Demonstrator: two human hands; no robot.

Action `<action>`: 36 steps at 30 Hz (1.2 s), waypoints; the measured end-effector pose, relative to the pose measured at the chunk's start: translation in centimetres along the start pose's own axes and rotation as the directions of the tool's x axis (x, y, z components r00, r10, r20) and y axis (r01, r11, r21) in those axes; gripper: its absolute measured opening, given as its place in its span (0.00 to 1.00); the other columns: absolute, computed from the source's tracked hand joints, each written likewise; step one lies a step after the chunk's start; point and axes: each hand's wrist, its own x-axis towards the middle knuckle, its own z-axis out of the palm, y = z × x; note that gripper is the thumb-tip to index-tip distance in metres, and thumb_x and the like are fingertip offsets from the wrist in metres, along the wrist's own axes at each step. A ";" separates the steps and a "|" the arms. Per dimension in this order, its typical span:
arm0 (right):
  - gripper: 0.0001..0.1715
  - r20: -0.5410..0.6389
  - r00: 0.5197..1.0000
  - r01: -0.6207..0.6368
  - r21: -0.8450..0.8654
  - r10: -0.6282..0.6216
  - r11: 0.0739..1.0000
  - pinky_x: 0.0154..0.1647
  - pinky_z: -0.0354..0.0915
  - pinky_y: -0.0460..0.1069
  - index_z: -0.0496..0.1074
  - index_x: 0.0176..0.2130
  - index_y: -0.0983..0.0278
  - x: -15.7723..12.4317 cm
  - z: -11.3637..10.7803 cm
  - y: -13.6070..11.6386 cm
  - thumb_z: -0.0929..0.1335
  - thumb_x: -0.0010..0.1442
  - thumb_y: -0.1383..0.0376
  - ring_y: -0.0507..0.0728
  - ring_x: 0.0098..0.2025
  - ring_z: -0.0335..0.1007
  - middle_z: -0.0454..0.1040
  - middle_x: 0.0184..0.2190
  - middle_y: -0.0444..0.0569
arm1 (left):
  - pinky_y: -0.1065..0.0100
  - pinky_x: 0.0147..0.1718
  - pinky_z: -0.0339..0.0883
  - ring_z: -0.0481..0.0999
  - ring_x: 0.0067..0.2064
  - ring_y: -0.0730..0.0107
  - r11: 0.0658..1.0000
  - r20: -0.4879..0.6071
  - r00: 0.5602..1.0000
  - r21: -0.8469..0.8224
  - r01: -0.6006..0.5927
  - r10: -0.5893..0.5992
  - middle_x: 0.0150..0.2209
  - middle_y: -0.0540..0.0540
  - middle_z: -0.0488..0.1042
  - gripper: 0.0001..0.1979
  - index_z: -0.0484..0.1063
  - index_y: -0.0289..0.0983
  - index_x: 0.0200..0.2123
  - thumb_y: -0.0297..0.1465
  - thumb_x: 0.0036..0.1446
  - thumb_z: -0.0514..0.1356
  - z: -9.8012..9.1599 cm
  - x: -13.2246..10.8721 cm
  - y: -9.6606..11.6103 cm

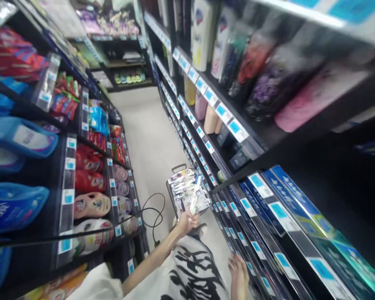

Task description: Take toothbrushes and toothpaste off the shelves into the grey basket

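My left hand (189, 223) is closed around the lower end of a long white thing with a blue end (196, 193). Its exact kind is too blurred to make out. Below it, on the floor, stands a basket-like container (171, 196) with a handle, holding several slim packs (183, 185). My right hand (239, 268) hangs low beside the right-hand shelf, its fingers loosely extended and nothing visible in them.
Shelves with blue price labels line both sides of a narrow aisle floor (143, 125). Blue bottles (15, 208) and red bottles (90, 179) fill the left shelf. Blue boxes (287, 187) lie on the right. A black cable (153, 208) loops across the left side.
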 end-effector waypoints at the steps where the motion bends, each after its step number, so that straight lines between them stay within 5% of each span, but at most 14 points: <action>1: 0.25 -0.034 0.999 -0.030 0.061 0.032 0.998 0.36 0.75 0.58 0.76 0.37 0.59 0.5 -0.1 0.2 0.74 0.44 0.46 0.65 0.36 0.80 0.80 0.35 0.51 | 0.73 0.18 0.42 0.40 0.20 0.76 0.999 0.054 0.998 -0.047 -0.022 0.025 0.20 0.58 0.40 0.13 0.51 0.41 0.28 0.41 0.47 0.54 1.6 -1.1 0.2; 5: 0.29 -0.063 0.995 -0.064 0.190 0.077 0.980 0.37 0.73 0.53 0.75 0.38 0.62 1.6 0.3 -0.6 0.77 0.39 0.50 0.62 0.37 0.79 0.81 0.36 0.51 | 0.72 0.20 0.42 0.39 0.21 0.76 0.983 0.251 0.965 -0.180 -0.028 0.073 0.20 0.57 0.41 0.15 0.51 0.40 0.28 0.37 0.37 0.54 6.3 -3.4 1.7; 9: 0.33 -0.002 1.000 -0.014 0.155 0.014 0.988 0.37 0.71 0.53 0.73 0.40 0.63 0.5 0.9 -4.7 0.78 0.39 0.48 0.60 0.35 0.77 0.80 0.37 0.53 | 0.73 0.20 0.41 0.41 0.21 0.77 0.984 0.420 0.907 -0.170 0.055 0.022 0.21 0.57 0.42 0.14 0.55 0.39 0.29 0.34 0.36 0.54 9.0 -4.0 4.1; 12: 0.33 0.159 0.968 0.182 0.095 -0.195 0.979 0.40 0.71 0.54 0.71 0.47 0.64 -1.7 1.5 -10.4 0.74 0.49 0.47 0.61 0.40 0.77 0.78 0.45 0.58 | 0.74 0.18 0.40 0.43 0.19 0.79 0.987 0.551 0.826 -0.028 0.159 -0.118 0.20 0.57 0.47 0.14 0.61 0.37 0.31 0.31 0.34 0.55 9.9 -4.9 5.8; 14: 0.33 0.170 0.892 0.396 0.157 -0.420 0.905 0.41 0.70 0.54 0.65 0.56 0.62 -3.4 2.0 -14.7 0.69 0.58 0.47 0.59 0.42 0.75 0.75 0.49 0.59 | 0.74 0.16 0.39 0.46 0.18 0.79 0.973 0.612 0.758 0.100 0.210 -0.226 0.18 0.56 0.53 0.15 0.67 0.34 0.33 0.29 0.35 0.56 10.1 -5.7 6.8; 17: 0.35 0.039 0.798 0.570 0.275 -0.601 0.774 0.34 0.69 0.51 0.54 0.63 0.57 -5.2 2.4 -20.0 0.67 0.63 0.52 0.55 0.38 0.74 0.72 0.48 0.54 | 0.74 0.14 0.44 0.56 0.17 0.77 0.923 0.653 0.687 0.378 0.071 -0.320 0.19 0.48 0.68 0.13 0.73 0.31 0.35 0.28 0.43 0.56 10.4 -7.0 9.1; 20: 0.38 -0.158 0.727 0.687 0.167 -0.668 0.708 0.27 0.64 0.47 0.53 0.65 0.55 -5.7 1.8 -22.4 0.69 0.62 0.56 0.49 0.28 0.66 0.68 0.40 0.46 | 0.74 0.16 0.55 0.63 0.19 0.74 0.784 0.678 0.636 0.594 -0.181 -0.367 0.25 0.45 0.77 0.13 0.76 0.31 0.35 0.29 0.49 0.55 10.9 -8.1 12.2; 22: 0.32 -0.126 0.654 0.741 -0.096 -0.746 0.665 0.30 0.65 0.48 0.62 0.62 0.58 -5.6 1.1 -22.4 0.70 0.62 0.56 0.48 0.27 0.62 0.67 0.42 0.48 | 0.74 0.16 0.57 0.63 0.19 0.74 0.715 0.691 0.615 0.641 -0.278 -0.380 0.24 0.46 0.77 0.13 0.78 0.32 0.33 0.29 0.50 0.54 11.3 -8.6 14.4; 24: 0.24 0.054 0.607 0.747 -0.377 -0.793 0.547 0.35 0.66 0.50 0.72 0.55 0.60 -5.2 0.5 -21.5 0.68 0.63 0.53 0.49 0.30 0.63 0.67 0.50 0.54 | 0.74 0.16 0.56 0.62 0.18 0.75 0.635 0.685 0.627 0.680 -0.368 -0.371 0.21 0.47 0.75 0.12 0.78 0.32 0.29 0.28 0.51 0.54 11.7 -8.6 16.4; 27: 0.23 0.344 0.634 0.741 -0.527 -0.693 0.416 0.39 0.64 0.51 0.77 0.49 0.61 -4.9 0.5 -19.4 0.65 0.65 0.51 0.54 0.35 0.67 0.72 0.51 0.56 | 0.74 0.16 0.54 0.62 0.17 0.75 0.472 0.657 0.688 0.734 -0.488 -0.310 0.14 0.50 0.68 0.13 0.76 0.32 0.22 0.27 0.53 0.54 12.2 -7.9 18.4; 29: 0.22 0.479 0.684 0.729 -0.488 -0.550 0.481 0.36 0.60 0.49 0.78 0.43 0.63 -5.3 1.1 -17.8 0.66 0.64 0.49 0.54 0.31 0.65 0.76 0.38 0.51 | 0.74 0.17 0.54 0.62 0.16 0.74 0.394 0.642 0.735 0.746 -0.536 -0.216 0.13 0.50 0.65 0.16 0.74 0.32 0.18 0.28 0.55 0.54 12.6 -6.9 19.0; 31: 0.23 0.567 0.712 0.679 -0.403 -0.415 0.614 0.30 0.55 0.47 0.75 0.32 0.65 -6.1 2.1 -16.2 0.66 0.63 0.48 0.51 0.26 0.59 0.70 0.25 0.44 | 0.74 0.18 0.55 0.63 0.18 0.75 0.392 0.640 0.757 0.734 -0.554 -0.130 0.14 0.50 0.66 0.15 0.70 0.33 0.17 0.28 0.55 0.55 13.2 -5.8 19.0; 33: 0.25 0.603 0.714 0.619 -0.305 -0.356 0.724 0.27 0.51 0.46 0.69 0.26 0.65 -7.1 3.1 -14.9 0.67 0.62 0.48 0.50 0.24 0.54 0.62 0.20 0.41 | 0.75 0.19 0.55 0.63 0.19 0.76 0.435 0.652 0.751 0.708 -0.556 -0.102 0.16 0.50 0.67 0.14 0.67 0.34 0.18 0.28 0.54 0.55 14.0 -4.8 18.7; 36: 0.24 0.656 0.674 0.600 -0.216 -0.340 0.770 0.27 0.51 0.46 0.65 0.24 0.64 -8.2 4.1 -14.2 0.68 0.61 0.50 0.49 0.24 0.52 0.59 0.19 0.39 | 0.74 0.19 0.55 0.61 0.19 0.76 0.472 0.659 0.743 0.695 -0.542 -0.118 0.16 0.52 0.64 0.12 0.63 0.35 0.19 0.29 0.54 0.54 15.1 -3.8 18.3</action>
